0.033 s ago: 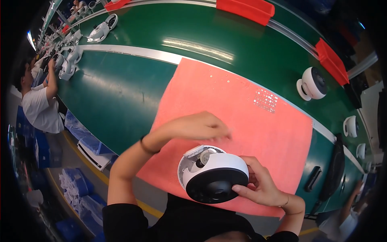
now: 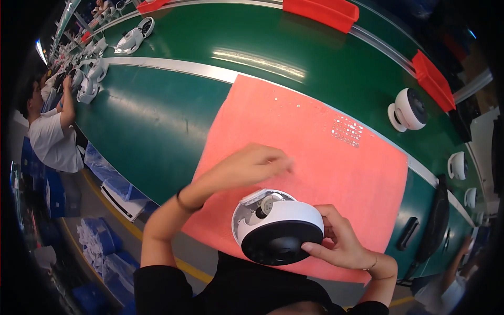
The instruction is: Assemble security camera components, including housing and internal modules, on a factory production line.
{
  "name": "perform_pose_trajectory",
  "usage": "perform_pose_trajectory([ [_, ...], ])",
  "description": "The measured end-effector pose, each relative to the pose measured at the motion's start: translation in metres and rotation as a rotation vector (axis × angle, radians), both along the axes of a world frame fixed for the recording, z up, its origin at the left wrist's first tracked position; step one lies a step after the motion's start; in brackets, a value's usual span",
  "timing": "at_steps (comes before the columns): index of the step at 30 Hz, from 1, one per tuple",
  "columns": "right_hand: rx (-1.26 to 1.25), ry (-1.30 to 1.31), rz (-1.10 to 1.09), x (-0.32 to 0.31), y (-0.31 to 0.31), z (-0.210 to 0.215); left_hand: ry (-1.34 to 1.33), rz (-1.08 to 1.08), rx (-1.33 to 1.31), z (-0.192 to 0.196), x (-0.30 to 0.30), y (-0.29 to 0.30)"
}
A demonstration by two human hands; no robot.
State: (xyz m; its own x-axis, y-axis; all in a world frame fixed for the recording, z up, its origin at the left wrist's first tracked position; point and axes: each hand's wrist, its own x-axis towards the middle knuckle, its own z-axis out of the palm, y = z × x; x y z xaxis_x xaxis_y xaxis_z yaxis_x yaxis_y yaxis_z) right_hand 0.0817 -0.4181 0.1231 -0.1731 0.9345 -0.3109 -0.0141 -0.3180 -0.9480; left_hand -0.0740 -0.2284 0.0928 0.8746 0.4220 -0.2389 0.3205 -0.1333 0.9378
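Observation:
My right hand (image 2: 341, 239) grips the right side of a white, ball-shaped camera housing (image 2: 299, 216), its thumb on the glossy black front. The housing tilts with the black face toward me. Its left rear is uncovered, showing a white shell edge and a round metallic part (image 2: 267, 205) inside. Just above it, apart from it, is my left hand (image 2: 262, 161), fingers curled together and the tips blurred; whatever they hold, if anything, cannot be made out. Beneath lies a pink foam mat (image 2: 346, 194). Small shiny pieces (image 2: 346, 130) stand in rows on its far part, with a few loose ones nearby.
A finished-looking white camera (image 2: 404, 109) stands on the green belt at the far right. Red trays (image 2: 321, 13) line the far side. A black tool (image 2: 408, 233) and black pouch (image 2: 433, 226) lie right of the mat. A co-worker (image 2: 55, 128) sits at left.
My left hand has shifted slightly left, away from the mat's middle. My right hand and the camera housing stay as they were.

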Motion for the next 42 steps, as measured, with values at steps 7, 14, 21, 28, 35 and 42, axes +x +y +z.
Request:
perform_pose_trajectory([
  [7, 0.034, -0.004, 0.065, -0.003, 0.016, -0.011, -0.105, 0.502, 0.286, 0.003, -0.096, -0.085],
  [14, 0.157, -0.177, 0.072, -0.004, 0.026, -0.001, 0.084, 0.554, 0.051, 0.031, -0.089, -0.117],
  [21, 0.203, -0.352, 0.154, 0.009, 0.030, 0.001, 0.121, 0.443, 0.139, 0.021, -0.110, -0.122],
  [28, -0.164, 0.072, -0.035, 0.008, 0.024, -0.008, -0.335, 0.453, -0.014, -0.024, -0.116, -0.139],
  [35, 0.010, -0.246, 0.132, -0.004, 0.027, 0.004, -0.287, 0.473, -0.017, -0.028, -0.110, -0.129],
  [42, -0.027, -0.265, 0.150, -0.002, 0.027, 0.002, -0.031, 0.518, 0.125, 0.015, -0.101, -0.114],
])
